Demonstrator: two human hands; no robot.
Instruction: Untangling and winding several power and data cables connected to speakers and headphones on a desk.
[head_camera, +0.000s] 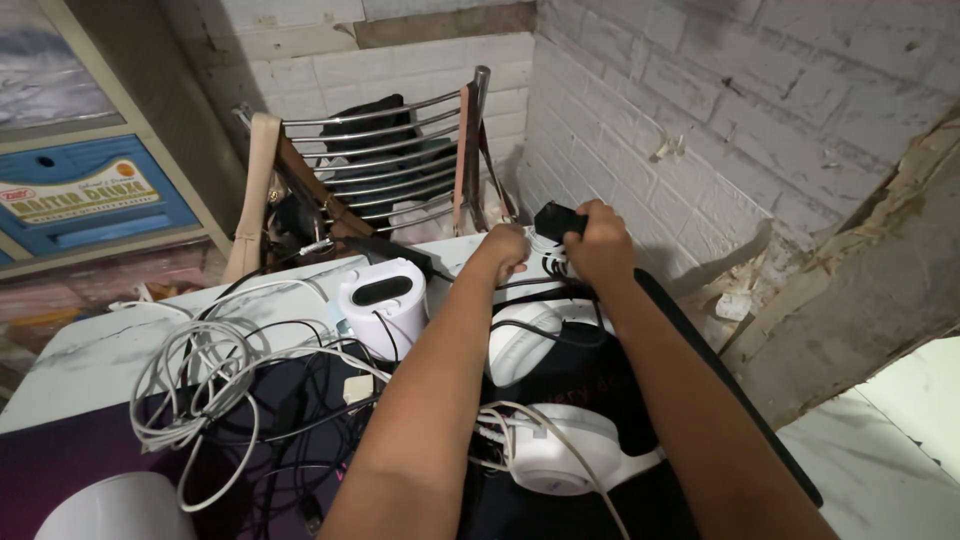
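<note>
Right hand: your right hand (601, 243) is closed around a black plug adapter (556, 220) at the far edge of the table (80, 355), close to the white brick wall (700, 120). The fingers wrap it firmly; the adapter's top pokes out to the left of your knuckles.
Left hand: your left hand (503, 250) sits just beside the right one, curled into a loose fist. It seems to pinch a black cable (530, 285) that runs under both hands, but you cannot tell for sure, since the fingertips are hidden.
Under your forearms: white headphones (560, 450) lie on a dark cloth, one ear cup below your right wrist, the other nearer to you between your arms.
Left of your left arm: a white rounded device (383, 300) with a dark oval top stands upright, close to your left forearm.
Further left: a tangle of white cables (200, 385) is heaped over black leads, well apart from both hands.
Beyond your hands: a metal rack (400, 160) leans in the corner.
Progress: judging by the grip, the adapter is in hand and lifted off the table's surface. The cords around it lie unsorted, and the white tangle looks untouched.
</note>
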